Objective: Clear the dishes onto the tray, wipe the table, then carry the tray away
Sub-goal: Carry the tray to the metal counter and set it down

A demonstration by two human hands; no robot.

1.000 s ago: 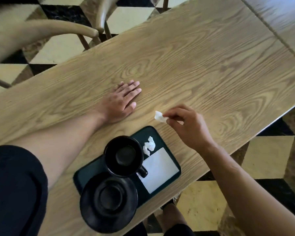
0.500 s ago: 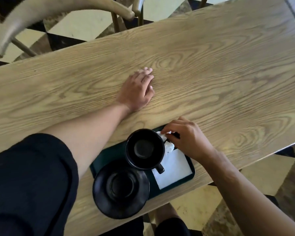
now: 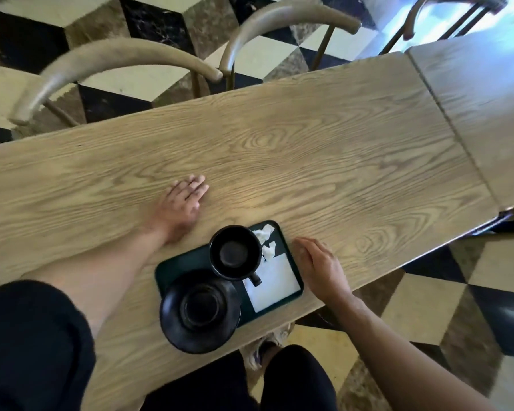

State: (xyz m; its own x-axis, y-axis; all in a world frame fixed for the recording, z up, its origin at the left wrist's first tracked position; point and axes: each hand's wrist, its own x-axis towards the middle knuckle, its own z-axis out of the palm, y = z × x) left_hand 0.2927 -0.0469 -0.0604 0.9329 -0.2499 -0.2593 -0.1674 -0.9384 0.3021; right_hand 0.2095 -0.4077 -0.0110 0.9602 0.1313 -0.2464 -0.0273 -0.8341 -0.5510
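Note:
A dark green tray (image 3: 168,268) lies at the near edge of the wooden table (image 3: 309,161). On it stand a black cup (image 3: 235,253) and a black saucer (image 3: 200,310), which overhangs the tray's near edge. A flat white napkin (image 3: 275,284) and crumpled white paper scraps (image 3: 266,238) lie on the tray's right half. My left hand (image 3: 181,206) rests flat on the table, fingers together, behind the tray's left part. My right hand (image 3: 319,265) hovers just right of the tray, fingers loosely curled, holding nothing.
Two curved-back wooden chairs (image 3: 122,57) (image 3: 282,17) stand on the far side of the table. A second table top (image 3: 481,93) abuts on the right. The floor is checkered in black, cream and brown tiles. My legs and a shoe (image 3: 258,351) show below the table edge.
My right hand carried a crumpled paper scrap from the table to the tray, dropped it by the cup, and has drawn back to the tray's right side. The left hand stayed flat.

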